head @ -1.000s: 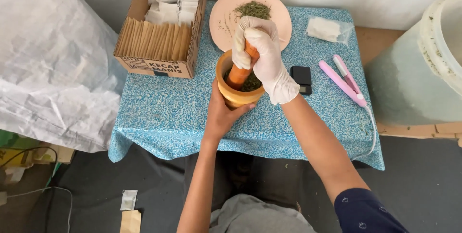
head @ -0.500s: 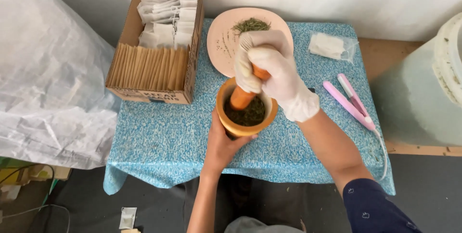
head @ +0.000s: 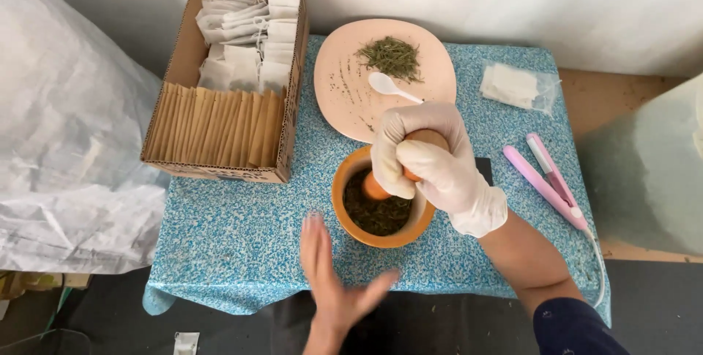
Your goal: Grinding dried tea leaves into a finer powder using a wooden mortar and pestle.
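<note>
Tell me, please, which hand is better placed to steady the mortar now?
Left, probably. The left hand is bare, open and empty, just beside the mortar. The gloved right hand is wrapped around the pestle, which stands in the herbs.

Blue-and-white speckled cloth over the table (head: pixel 242 230). Orange-brown mortar (head: pixel 351 223) on it, dark green crushed leaves (head: pixel 377 214) inside. Orange wooden pestle (head: pixel 377 188) in a white-gloved right hand (head: pixel 428 161); bare left hand (head: pixel 337 289) just below the mortar, blurred. Above the mortar, a pale pink plate (head: pixel 344 98) with a dull green herb heap (head: pixel 389 57) and a white spoon (head: pixel 392 87). Left of the plate, a brown cardboard box (head: pixel 183 62) of white sachets (head: pixel 245 40) and tan envelopes (head: pixel 216 128). Right of the mortar, a pink clamp tool (head: pixel 545 179); dark blue sleeve (head: pixel 575 329) below it.
</note>
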